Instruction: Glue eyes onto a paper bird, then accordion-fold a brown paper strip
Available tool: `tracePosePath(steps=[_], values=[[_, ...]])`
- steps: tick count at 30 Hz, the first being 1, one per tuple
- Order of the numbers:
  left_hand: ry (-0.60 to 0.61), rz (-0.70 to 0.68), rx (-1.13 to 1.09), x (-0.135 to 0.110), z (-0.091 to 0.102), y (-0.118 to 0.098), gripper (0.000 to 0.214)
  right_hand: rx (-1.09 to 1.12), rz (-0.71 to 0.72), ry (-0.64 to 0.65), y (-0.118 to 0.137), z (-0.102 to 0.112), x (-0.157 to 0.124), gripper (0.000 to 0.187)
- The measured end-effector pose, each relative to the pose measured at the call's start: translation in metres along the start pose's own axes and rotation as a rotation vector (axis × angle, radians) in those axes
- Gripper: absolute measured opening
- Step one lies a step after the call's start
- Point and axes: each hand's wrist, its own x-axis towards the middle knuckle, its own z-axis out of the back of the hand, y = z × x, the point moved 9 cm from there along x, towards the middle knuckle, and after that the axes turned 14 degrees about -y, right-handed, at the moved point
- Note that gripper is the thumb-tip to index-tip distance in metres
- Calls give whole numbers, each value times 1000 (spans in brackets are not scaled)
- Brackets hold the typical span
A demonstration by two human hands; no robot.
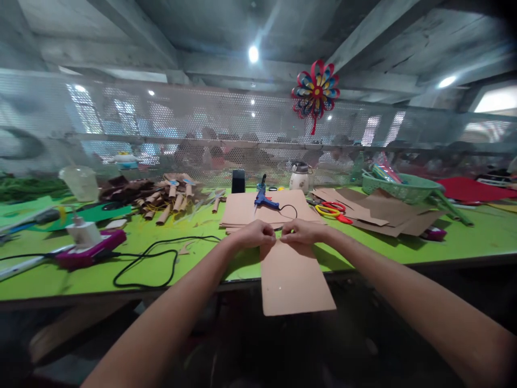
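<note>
Fingers [268, 235] on both hands are pinched together on the top end of a tan sheet [296, 283], left hand [254, 235] and right hand [304, 231] just beside each other, thumbs in close. The sheet hangs down past the front edge of the green bench [202, 258], lower corners out over the dark gap below. Right behind the hands there's a stack of similar sheets [239, 209] with a blue glue gun [267, 201] lying on top, its thin cable looping off to the right. Scissors with yellow and red handles [332, 214] sit next to the stack, then a spread of brown paper [398, 216] and a green basket [399, 187]. Over on the left it's a pile of little cardboard rolls [165, 207], a black cord [149, 243] and a purple power strip [95, 252].
</note>
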Motion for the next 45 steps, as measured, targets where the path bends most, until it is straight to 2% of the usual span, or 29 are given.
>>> tracePosePath(steps=[4, 9, 13, 17, 25, 32, 36, 40, 45], values=[[-21, -37, 160, 0, -1, 2, 20, 13, 47, -158, 1, 2, -5, 25], [-86, -107, 240, -2, 1, -7, 14, 54, 55, -289, -2, 9, -22, 21], [-124, -165, 299, -2, 1, -15, 15, -45, 155, -410, 1, 11, -26, 15], [-151, -249, 363, -2, -3, -24, 20, -149, 252, -468, 8, 6, -23, 14], [-169, -274, 386, 2, -10, -19, 22, -215, 280, -510, 10, 1, -26, 16], [-170, -145, 322, 5, -7, -11, 20, -171, 266, -455, 14, 5, -25, 11], [-165, -137, 337, 5, -7, -12, 14, -166, 235, -401, 5, 10, -31, 6], [-187, -157, 333, 5, -7, -10, 14, -155, 229, -417, -8, 18, -43, 7], [-155, -203, 336, 2, -6, -12, 17, -163, 251, -408, -10, 19, -47, 8]])
